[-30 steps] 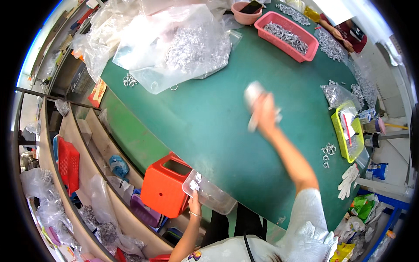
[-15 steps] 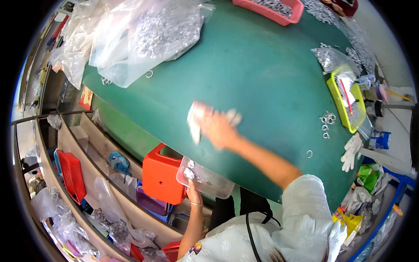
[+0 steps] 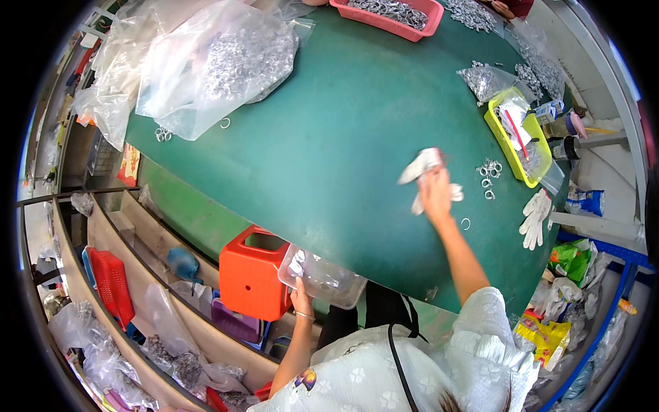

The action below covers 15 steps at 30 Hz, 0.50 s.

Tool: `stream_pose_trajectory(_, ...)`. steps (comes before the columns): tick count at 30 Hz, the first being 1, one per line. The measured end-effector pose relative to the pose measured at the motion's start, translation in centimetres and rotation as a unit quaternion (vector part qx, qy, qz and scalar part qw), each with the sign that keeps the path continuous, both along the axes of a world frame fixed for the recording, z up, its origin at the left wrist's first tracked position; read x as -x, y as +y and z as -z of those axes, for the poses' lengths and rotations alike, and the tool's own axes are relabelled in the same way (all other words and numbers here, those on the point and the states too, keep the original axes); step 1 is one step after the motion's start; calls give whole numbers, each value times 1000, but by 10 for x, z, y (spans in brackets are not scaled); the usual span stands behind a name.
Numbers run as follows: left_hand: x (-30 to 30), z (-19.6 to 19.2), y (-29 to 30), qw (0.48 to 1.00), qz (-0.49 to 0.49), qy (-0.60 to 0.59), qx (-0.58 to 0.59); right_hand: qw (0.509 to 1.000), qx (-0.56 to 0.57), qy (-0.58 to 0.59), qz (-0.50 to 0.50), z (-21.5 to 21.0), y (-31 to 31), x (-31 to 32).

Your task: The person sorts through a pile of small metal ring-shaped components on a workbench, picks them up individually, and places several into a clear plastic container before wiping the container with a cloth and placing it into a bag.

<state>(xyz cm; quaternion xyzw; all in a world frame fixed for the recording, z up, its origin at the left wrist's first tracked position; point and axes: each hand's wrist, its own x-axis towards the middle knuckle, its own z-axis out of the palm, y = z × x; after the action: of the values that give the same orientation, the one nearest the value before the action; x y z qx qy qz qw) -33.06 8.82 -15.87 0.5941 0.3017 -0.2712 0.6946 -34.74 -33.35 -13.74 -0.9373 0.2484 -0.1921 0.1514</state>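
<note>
My right hand (image 3: 434,196) is closed on a white work glove (image 3: 419,167), bunched up and pressed on the green tabletop (image 3: 309,158). Parts of the glove stick out on both sides of the hand. At the near edge of the table, my left hand (image 3: 301,299) grips the left end of a clear plastic box (image 3: 349,294). A few shiny pieces lie inside the box, too small to make out. Right of my right hand lie a small group of metal rings (image 3: 489,172) and one loose ring (image 3: 466,224).
Large clear bags (image 3: 199,75) of metal pieces fill the far left. A pink tray (image 3: 395,26) and a yellow-green basket (image 3: 504,137) stand far and right. Another white glove (image 3: 535,218) lies rightward. An orange stool (image 3: 250,278) stands beside the box. A co-worker's hand (image 3: 503,8) shows far right.
My right hand has swept the glove to the right across the tabletop, close to the metal rings. My left hand still holds the box at the edge. The view has shifted slightly.
</note>
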Motion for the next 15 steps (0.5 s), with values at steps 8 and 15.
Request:
stream_pose_trajectory(8,11,23,14,999,34,11,-1,922,-299,-61,-237,-37,232,40)
stream_pose_trajectory(15,20,25,12,999,40,17,15,995,-82,-42,38,-30,114,47)
